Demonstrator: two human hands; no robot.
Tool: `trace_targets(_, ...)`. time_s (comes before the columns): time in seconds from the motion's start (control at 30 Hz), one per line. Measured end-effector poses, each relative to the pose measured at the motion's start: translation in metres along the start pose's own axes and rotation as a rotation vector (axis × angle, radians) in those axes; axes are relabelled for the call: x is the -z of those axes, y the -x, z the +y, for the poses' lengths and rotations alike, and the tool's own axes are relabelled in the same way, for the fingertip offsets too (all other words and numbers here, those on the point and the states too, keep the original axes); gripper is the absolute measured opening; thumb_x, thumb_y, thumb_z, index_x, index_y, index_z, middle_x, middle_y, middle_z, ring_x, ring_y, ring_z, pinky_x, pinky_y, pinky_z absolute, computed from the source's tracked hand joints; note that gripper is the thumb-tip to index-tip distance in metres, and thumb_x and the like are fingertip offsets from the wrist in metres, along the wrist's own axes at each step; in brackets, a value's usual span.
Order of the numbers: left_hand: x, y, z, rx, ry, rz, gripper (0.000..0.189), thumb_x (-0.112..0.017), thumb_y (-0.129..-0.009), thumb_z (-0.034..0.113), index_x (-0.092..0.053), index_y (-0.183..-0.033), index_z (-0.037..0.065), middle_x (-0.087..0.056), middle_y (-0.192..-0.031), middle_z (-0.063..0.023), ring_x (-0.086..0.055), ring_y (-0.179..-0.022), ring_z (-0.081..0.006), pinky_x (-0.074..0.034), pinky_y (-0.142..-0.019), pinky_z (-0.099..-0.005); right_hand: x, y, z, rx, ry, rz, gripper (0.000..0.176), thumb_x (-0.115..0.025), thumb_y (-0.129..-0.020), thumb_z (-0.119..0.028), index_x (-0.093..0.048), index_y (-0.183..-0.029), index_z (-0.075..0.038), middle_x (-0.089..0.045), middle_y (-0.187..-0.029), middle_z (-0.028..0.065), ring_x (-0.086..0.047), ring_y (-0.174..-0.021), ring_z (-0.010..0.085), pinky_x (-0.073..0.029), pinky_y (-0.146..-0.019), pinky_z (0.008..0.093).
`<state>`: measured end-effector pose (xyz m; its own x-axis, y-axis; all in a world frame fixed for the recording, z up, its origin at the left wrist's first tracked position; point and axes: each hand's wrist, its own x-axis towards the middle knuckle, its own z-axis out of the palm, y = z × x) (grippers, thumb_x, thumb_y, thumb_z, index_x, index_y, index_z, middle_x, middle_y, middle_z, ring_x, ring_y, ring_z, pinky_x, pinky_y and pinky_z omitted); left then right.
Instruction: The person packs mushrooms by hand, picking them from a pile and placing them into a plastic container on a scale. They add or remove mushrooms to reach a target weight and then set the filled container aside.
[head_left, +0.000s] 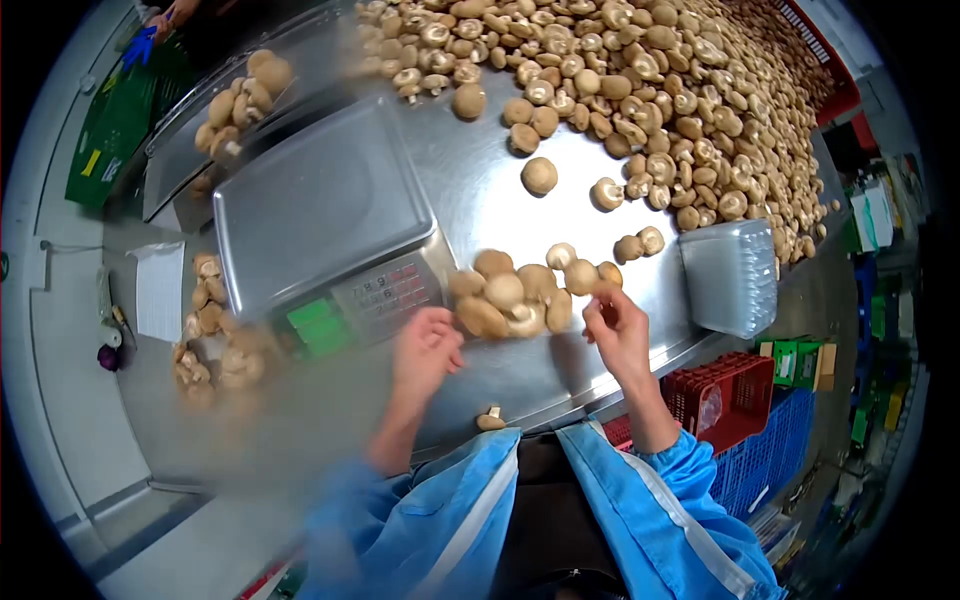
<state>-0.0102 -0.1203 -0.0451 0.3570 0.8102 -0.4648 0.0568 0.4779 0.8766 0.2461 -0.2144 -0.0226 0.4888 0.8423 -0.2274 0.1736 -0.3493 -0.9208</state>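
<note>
A tight group of brown-capped mushrooms (505, 292) sits on the steel table in front of me, between my hands. At its left, my left hand (428, 348) hovers with loosely bent fingers and holds nothing. My right hand (617, 325) is at the group's right side, its bent fingertips on a round mushroom (580, 277). Another mushroom (610, 273) shows just beyond those fingers, and a paler one (561, 256) lies behind. Left of the group stands a weighing scale (325, 200) with a bare steel platform, a keypad and a green display.
A large mushroom heap (660, 100) covers the back right. Stacked clear plastic trays (730, 278) stand at the right edge. A second scale holding mushrooms (245, 100) is at back left. Red (735, 390) and blue crates (770, 450) stand below right. One mushroom (490, 420) lies near the front edge.
</note>
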Motion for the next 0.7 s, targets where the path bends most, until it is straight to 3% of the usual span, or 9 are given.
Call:
trace_targets(0.03,0.009,0.002,0.015,-0.076,0.017,0.081,0.025,-0.059,-0.082,-0.005,-0.057,-0.107,-0.002,-0.063,-0.077,-0.0082,-0.059,-0.052,-0.0121,-0.047,-0.043,-0.0217,-0.010,-0.009,-0.011,0.062,-0.016,-0.020,0.023,-0.058,-0.090,-0.005,-0.059,-0.112,0.003,-0.059,-0.077,0.0033,-0.059,-0.061,0.0082,-0.047,-0.053,0.0225)
trace_targets(0.17,0.071,-0.003,0.064,-0.187,-0.022,0.254,0.024,-0.060,-0.083,-0.001,-0.059,-0.107,-0.002,-0.062,-0.074,-0.0056,-0.056,-0.049,-0.0102,-0.043,-0.041,-0.0198,-0.070,-0.044,-0.062,0.204,-0.104,-0.172,0.028,-0.060,-0.089,-0.005,-0.059,-0.115,0.003,-0.061,-0.082,0.0056,-0.061,-0.062,0.0106,-0.050,-0.056,0.0260)
trace_targets(0.37,0.161,-0.041,0.084,-0.122,-0.191,0.397,0.023,-0.061,-0.082,-0.002,-0.059,-0.105,-0.002,-0.061,-0.070,-0.0029,-0.051,-0.042,-0.0083,-0.035,-0.034,-0.0196,-0.161,-0.091,-0.086,0.381,0.092,-0.202,0.027,-0.064,-0.083,-0.007,-0.063,-0.109,0.000,-0.066,-0.087,0.0159,-0.065,-0.075,0.0322,-0.052,-0.069,0.0397)
trace_targets(0.5,0.178,-0.052,0.086,-0.099,-0.152,0.447,0.025,-0.062,-0.083,-0.002,-0.058,-0.107,-0.002,-0.062,-0.071,-0.0031,-0.049,-0.040,-0.0076,-0.032,-0.032,-0.0198,-0.185,-0.106,-0.103,0.374,0.352,-0.233,0.028,-0.065,-0.084,-0.010,-0.062,-0.111,-0.003,-0.067,-0.088,0.0153,-0.065,-0.081,0.0361,-0.051,-0.075,0.0436)
trace_targets(0.57,0.183,-0.052,0.083,-0.088,-0.124,0.463,0.026,-0.061,-0.084,-0.001,-0.058,-0.109,-0.002,-0.063,-0.076,-0.0042,-0.048,-0.042,-0.0067,-0.035,-0.035,-0.0193,-0.186,-0.108,-0.102,0.375,0.259,-0.271,0.030,-0.064,-0.084,-0.010,-0.062,-0.113,-0.003,-0.067,-0.090,0.0151,-0.065,-0.082,0.0358,-0.051,-0.074,0.0432)
trace_targets(0.67,0.181,-0.043,0.065,-0.359,-0.338,0.728,0.026,-0.060,-0.088,0.000,-0.056,-0.114,-0.002,-0.064,-0.086,-0.0059,-0.048,-0.047,-0.0050,-0.038,-0.041,-0.0182,-0.166,-0.098,-0.086,0.395,0.083,-0.228,0.033,-0.063,-0.084,-0.006,-0.060,-0.117,-0.006,-0.065,-0.101,0.0147,-0.066,-0.086,0.0328,-0.052,-0.077,0.0396)
trace_targets(0.7,0.158,-0.023,0.080,-0.420,-0.178,0.758,0.026,-0.059,-0.091,0.001,-0.055,-0.117,-0.001,-0.063,-0.094,-0.0062,-0.047,-0.051,-0.0041,-0.040,-0.046,-0.0178,-0.152,-0.091,-0.081,0.370,0.010,-0.208,0.033,-0.063,-0.085,-0.005,-0.060,-0.118,-0.006,-0.065,-0.105,0.0150,-0.066,-0.088,0.0318,-0.052,-0.078,0.0383)
